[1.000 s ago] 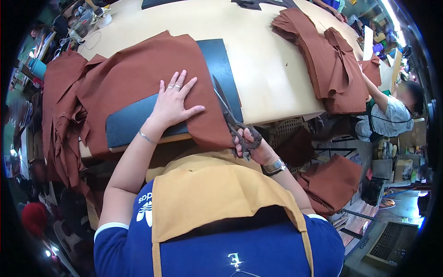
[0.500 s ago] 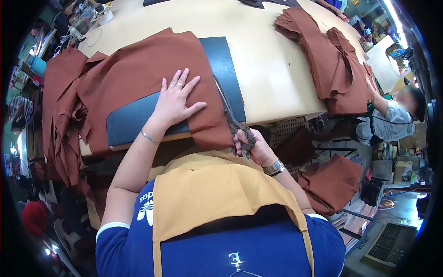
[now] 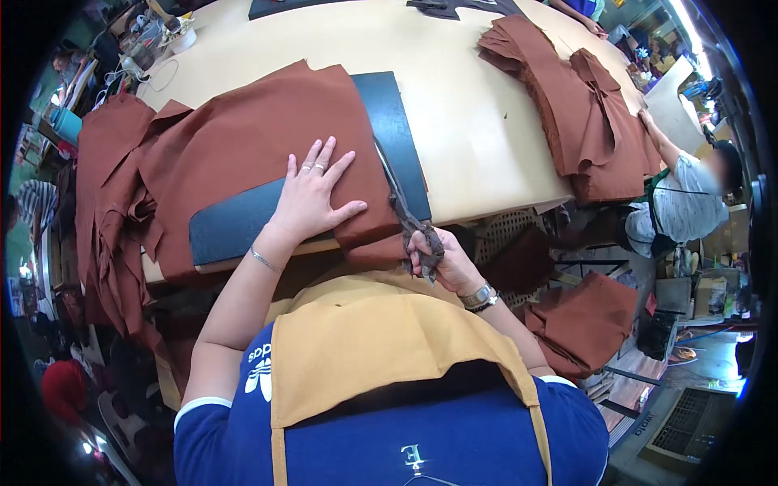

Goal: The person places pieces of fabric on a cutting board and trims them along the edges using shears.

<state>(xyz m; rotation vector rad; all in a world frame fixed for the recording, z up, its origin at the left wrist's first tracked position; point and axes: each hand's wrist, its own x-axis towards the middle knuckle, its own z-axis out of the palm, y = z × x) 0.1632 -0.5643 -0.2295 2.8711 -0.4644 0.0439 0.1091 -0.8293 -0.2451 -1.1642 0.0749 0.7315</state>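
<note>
Cloth point(image 3: 267, 121): broad rust-brown sheet, spread before you on the pale cream desk point(image 3: 478, 146), partly covering a dark blue-grey flat board point(image 3: 395, 113).
Left hand point(image 3: 314, 198): palm down, fingers spread and resting on your cloth, gripping nothing.
Right hand point(image 3: 447, 263): closed around the rag-wrapped handles of your long dark metal scissors point(image 3: 403, 206).
Scissors: lying along the sheet's right edge; whether the blades are parted, you cannot tell.
Progress: your sheet is laid out and work at that edge looks under way; how much is done or left cannot be told.
</note>
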